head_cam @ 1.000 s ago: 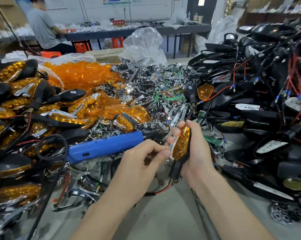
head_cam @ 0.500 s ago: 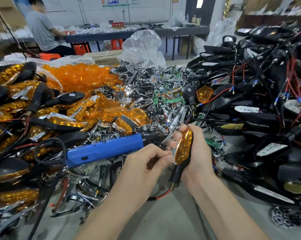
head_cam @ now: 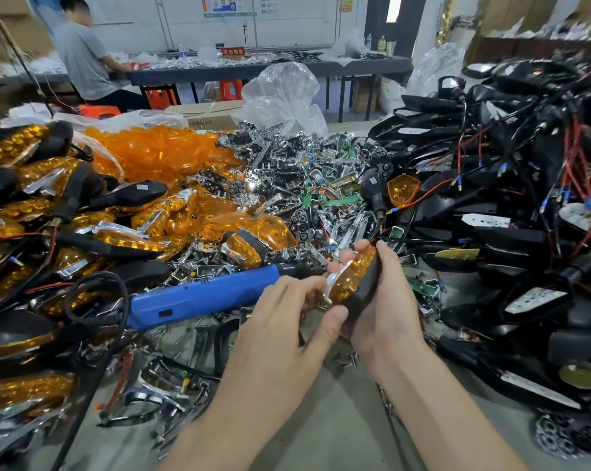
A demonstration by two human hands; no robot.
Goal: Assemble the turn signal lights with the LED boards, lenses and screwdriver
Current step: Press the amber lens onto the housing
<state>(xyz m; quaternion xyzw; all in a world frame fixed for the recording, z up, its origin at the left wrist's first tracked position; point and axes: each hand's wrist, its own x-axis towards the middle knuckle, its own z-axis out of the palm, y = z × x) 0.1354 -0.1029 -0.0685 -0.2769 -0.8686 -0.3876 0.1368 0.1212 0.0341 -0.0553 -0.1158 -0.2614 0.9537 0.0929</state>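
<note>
A turn signal light [head_cam: 350,283] with an amber lens and black housing stands upright at the centre, gripped by my right hand [head_cam: 386,311] around its back. My left hand [head_cam: 287,321] pinches the chrome trim at the lens's lower left edge with thumb and fingertips. A blue electric screwdriver [head_cam: 202,294] lies on the table to the left, its tip pointing at the light; no hand holds it.
Finished amber lights [head_cam: 32,212] pile up at the left. Loose amber lenses [head_cam: 165,154] and chrome reflectors with LED boards [head_cam: 304,171] lie behind. Black housings with red wires [head_cam: 511,198] fill the right. A person [head_cam: 83,56] sits at a far table.
Both hands and the light stay in nearly the same spot. My left thumb has slid up onto the lower edge of the lens. The view has shifted slightly.
</note>
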